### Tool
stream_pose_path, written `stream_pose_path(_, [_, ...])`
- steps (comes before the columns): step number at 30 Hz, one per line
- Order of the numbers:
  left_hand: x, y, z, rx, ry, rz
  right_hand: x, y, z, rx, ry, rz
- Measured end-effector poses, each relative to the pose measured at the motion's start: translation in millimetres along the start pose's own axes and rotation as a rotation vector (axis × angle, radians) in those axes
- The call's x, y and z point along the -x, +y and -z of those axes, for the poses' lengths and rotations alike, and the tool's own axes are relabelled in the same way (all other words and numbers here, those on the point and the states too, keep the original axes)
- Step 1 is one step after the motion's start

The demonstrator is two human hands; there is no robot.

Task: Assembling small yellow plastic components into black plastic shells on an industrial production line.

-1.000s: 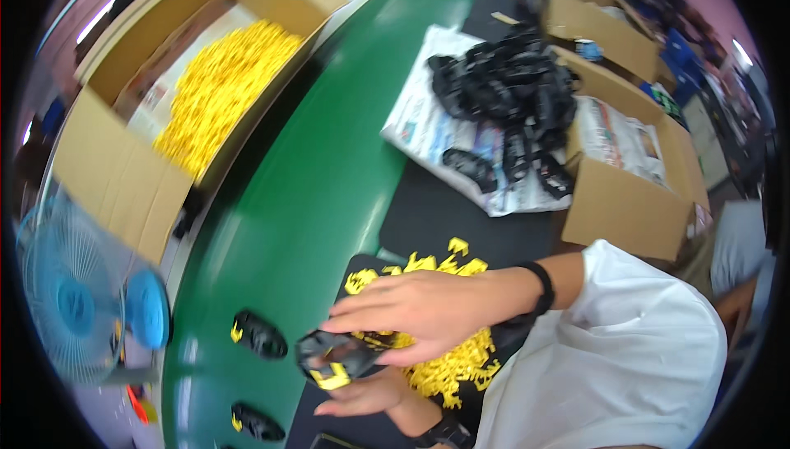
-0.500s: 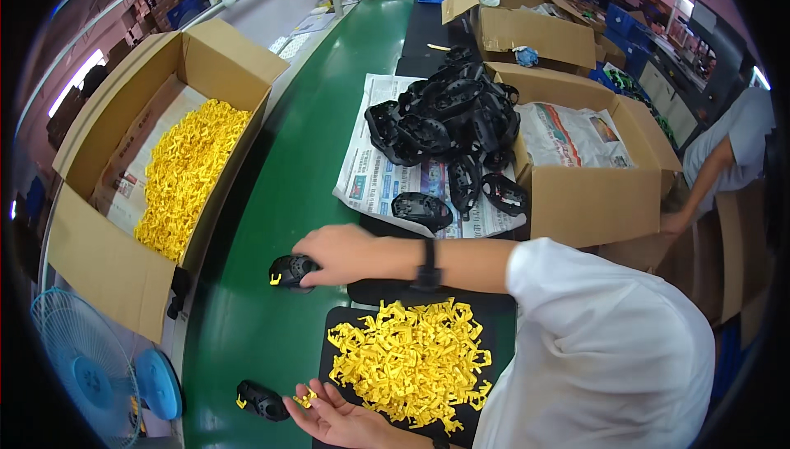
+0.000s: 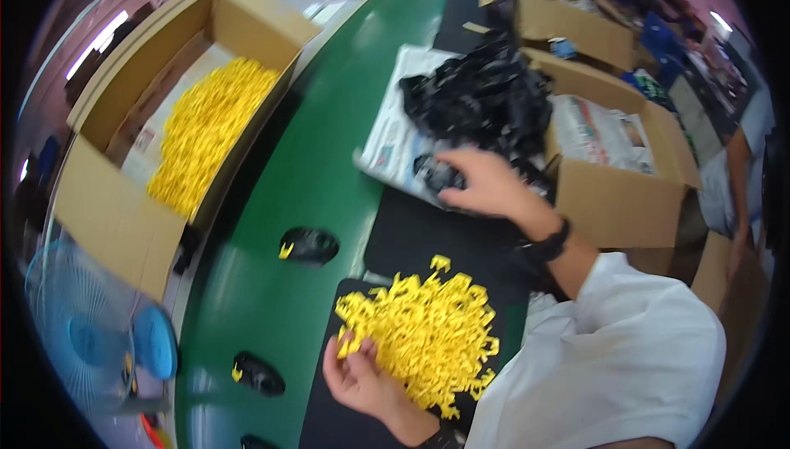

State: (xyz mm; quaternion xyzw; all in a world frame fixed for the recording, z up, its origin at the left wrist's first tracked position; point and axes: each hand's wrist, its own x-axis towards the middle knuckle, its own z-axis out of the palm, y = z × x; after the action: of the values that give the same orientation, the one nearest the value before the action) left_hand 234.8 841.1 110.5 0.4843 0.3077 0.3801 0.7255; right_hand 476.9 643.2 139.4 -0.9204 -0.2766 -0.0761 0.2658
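Note:
My right hand (image 3: pixel 485 184) reaches to the front edge of the newspaper (image 3: pixel 380 157), its fingers and thumb around a black plastic shell (image 3: pixel 434 174). Behind it is a heap of similar black shells (image 3: pixel 485 99), blurred. Palm up, my left hand (image 3: pixel 362 376) is by the near left side of a pile of small yellow plastic clips (image 3: pixel 432 334), fingers curled on a yellow clip (image 3: pixel 346 342). Two black shells, one farther away (image 3: pixel 311 246) and one nearer (image 3: pixel 260 374), lie on the green belt, each with a yellow clip at its left end.
A cardboard box (image 3: pixel 123 210) of yellow clips stands left of the green belt (image 3: pixel 247 309), near a blue fan (image 3: pixel 78 338). Another open carton (image 3: pixel 617 206) is right of the heap. Part of a third shell (image 3: pixel 257 442) shows at the bottom edge. A person (image 3: pixel 745 177) is at far right.
My right hand has left the shell on the belt and moved up and right to one on the newspaper. My left hand has shifted to the clip pile, its fingers more curled. The view has shifted.

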Motion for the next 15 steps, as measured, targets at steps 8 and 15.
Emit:
stream_pose_path(8, [10, -12, -6, 0.35, -0.333, 0.098, 62, -147, 20, -0.502, -0.228, 0.644])
stream_pose_path(15, [16, -2, -13, 0.411, -0.483, 0.089, 75, -151, -1, -0.522, -0.23, 0.622])
